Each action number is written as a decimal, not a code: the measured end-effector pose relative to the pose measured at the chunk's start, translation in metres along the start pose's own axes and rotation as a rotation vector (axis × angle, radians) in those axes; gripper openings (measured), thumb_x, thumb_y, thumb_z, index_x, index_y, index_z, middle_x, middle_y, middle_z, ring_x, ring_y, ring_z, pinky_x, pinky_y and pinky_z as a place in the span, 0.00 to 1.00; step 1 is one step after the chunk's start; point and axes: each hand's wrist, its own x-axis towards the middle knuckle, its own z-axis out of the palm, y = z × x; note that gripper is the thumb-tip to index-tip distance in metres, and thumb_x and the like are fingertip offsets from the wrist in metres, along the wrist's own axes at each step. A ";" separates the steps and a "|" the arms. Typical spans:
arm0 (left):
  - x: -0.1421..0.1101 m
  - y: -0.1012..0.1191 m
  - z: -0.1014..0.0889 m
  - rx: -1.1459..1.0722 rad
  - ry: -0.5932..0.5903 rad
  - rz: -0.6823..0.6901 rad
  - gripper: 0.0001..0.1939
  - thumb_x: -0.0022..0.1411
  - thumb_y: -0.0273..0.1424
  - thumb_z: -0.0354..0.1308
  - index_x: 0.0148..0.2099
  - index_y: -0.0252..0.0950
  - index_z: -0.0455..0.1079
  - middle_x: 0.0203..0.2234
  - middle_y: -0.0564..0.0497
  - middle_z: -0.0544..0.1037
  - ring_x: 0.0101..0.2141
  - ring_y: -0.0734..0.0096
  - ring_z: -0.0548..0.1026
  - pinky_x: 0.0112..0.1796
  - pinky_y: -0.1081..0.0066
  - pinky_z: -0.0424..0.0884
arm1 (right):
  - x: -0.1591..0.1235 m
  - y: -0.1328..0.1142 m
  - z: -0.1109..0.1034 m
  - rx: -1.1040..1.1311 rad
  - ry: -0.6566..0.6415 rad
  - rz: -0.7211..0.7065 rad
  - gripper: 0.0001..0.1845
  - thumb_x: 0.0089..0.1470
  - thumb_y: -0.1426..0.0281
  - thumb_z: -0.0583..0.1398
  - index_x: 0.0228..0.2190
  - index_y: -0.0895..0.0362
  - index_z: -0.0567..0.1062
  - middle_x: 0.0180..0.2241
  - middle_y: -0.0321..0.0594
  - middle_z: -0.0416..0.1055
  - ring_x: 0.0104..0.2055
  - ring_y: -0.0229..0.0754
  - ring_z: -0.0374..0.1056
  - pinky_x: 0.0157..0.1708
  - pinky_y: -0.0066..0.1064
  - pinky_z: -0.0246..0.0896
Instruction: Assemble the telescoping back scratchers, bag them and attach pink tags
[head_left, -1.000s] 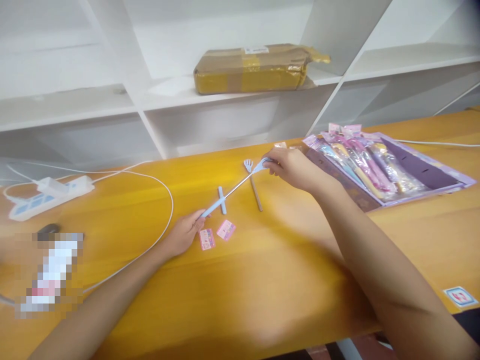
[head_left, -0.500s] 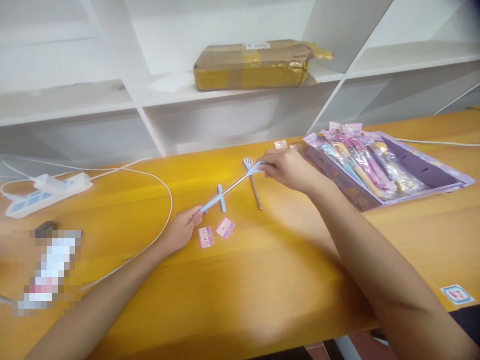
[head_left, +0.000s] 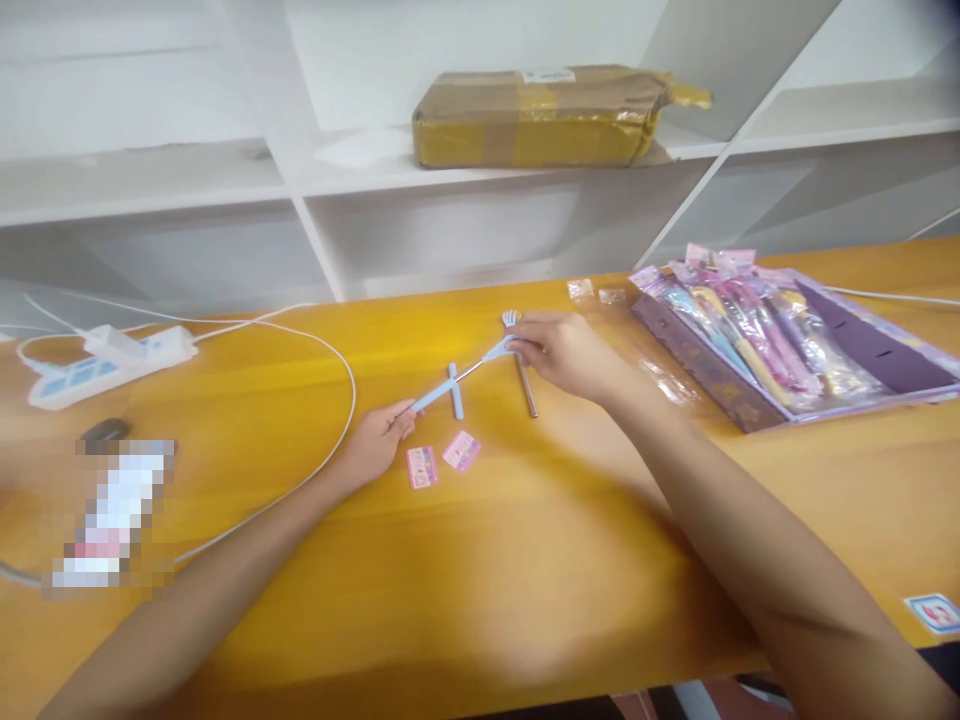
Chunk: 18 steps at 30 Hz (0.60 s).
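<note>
Between my hands is a light blue telescopic back scratcher [head_left: 435, 394] with a short stretch of metal rod showing. My left hand [head_left: 377, 440] is closed round the end of its blue handle. Its blue head is pinched by my right hand [head_left: 566, 352], whose fingers partly cover it. Behind my right hand, another back scratcher's metal rod [head_left: 528, 388] lies on the table, its pale claw partly hidden. A loose blue handle [head_left: 456, 392] lies under the held scratcher's line. Two small pink cards [head_left: 421, 467] rest nearer to me.
At right stands a purple box [head_left: 720, 390] with several bagged scratchers [head_left: 757, 330]. Clear plastic wrappers [head_left: 664, 382] lie beside it. At left are a white power strip [head_left: 112, 368], cables, a dark mouse [head_left: 105, 432] and a blurred-out object. A taped parcel [head_left: 536, 120] sits on the shelf.
My hands have come closer together, and less of the scratcher's metal rod shows. The view has shifted slightly, so the table things appear a little further right.
</note>
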 end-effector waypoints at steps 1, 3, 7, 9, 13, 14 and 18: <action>0.000 -0.002 0.000 -0.003 -0.004 0.003 0.22 0.77 0.47 0.47 0.48 0.36 0.73 0.24 0.58 0.61 0.26 0.72 0.58 0.31 0.70 0.57 | 0.000 -0.002 0.000 -0.006 -0.005 0.010 0.15 0.70 0.69 0.54 0.33 0.55 0.77 0.32 0.43 0.73 0.34 0.46 0.68 0.39 0.34 0.59; 0.000 -0.005 -0.002 -0.005 -0.012 0.012 0.22 0.77 0.48 0.46 0.49 0.36 0.73 0.24 0.58 0.61 0.26 0.71 0.59 0.31 0.70 0.58 | 0.001 -0.007 -0.002 0.000 -0.005 0.025 0.15 0.70 0.69 0.54 0.32 0.55 0.76 0.31 0.43 0.72 0.34 0.46 0.67 0.38 0.34 0.59; 0.006 0.008 -0.023 0.065 0.046 0.089 0.22 0.76 0.48 0.47 0.47 0.38 0.72 0.27 0.55 0.70 0.29 0.69 0.66 0.34 0.70 0.62 | 0.002 -0.027 -0.021 0.027 0.040 0.013 0.13 0.71 0.67 0.55 0.35 0.55 0.76 0.33 0.43 0.72 0.34 0.45 0.68 0.37 0.34 0.61; 0.010 0.034 -0.045 0.191 0.121 0.174 0.20 0.76 0.47 0.47 0.44 0.38 0.72 0.34 0.51 0.76 0.35 0.66 0.72 0.39 0.68 0.66 | 0.002 -0.043 -0.038 0.009 0.053 0.000 0.12 0.71 0.66 0.56 0.37 0.54 0.77 0.34 0.43 0.74 0.34 0.46 0.69 0.38 0.35 0.63; 0.011 0.109 -0.082 0.668 0.246 0.300 0.18 0.77 0.45 0.50 0.40 0.39 0.71 0.33 0.50 0.75 0.34 0.65 0.70 0.37 0.68 0.63 | 0.005 -0.080 -0.073 -0.055 0.115 -0.046 0.12 0.73 0.64 0.57 0.41 0.53 0.80 0.37 0.45 0.77 0.37 0.48 0.71 0.39 0.38 0.65; 0.009 0.127 -0.086 0.783 0.281 0.339 0.17 0.77 0.44 0.51 0.40 0.39 0.71 0.34 0.50 0.74 0.34 0.64 0.70 0.37 0.67 0.62 | 0.006 -0.089 -0.080 -0.065 0.141 -0.057 0.12 0.73 0.64 0.57 0.42 0.52 0.80 0.38 0.45 0.77 0.38 0.48 0.71 0.39 0.39 0.65; 0.001 0.170 -0.073 1.030 0.528 0.437 0.17 0.77 0.41 0.52 0.39 0.38 0.74 0.33 0.47 0.70 0.36 0.61 0.70 0.36 0.67 0.61 | 0.012 -0.113 -0.091 -0.105 0.269 -0.076 0.13 0.73 0.64 0.57 0.41 0.51 0.82 0.41 0.44 0.77 0.38 0.47 0.72 0.38 0.38 0.65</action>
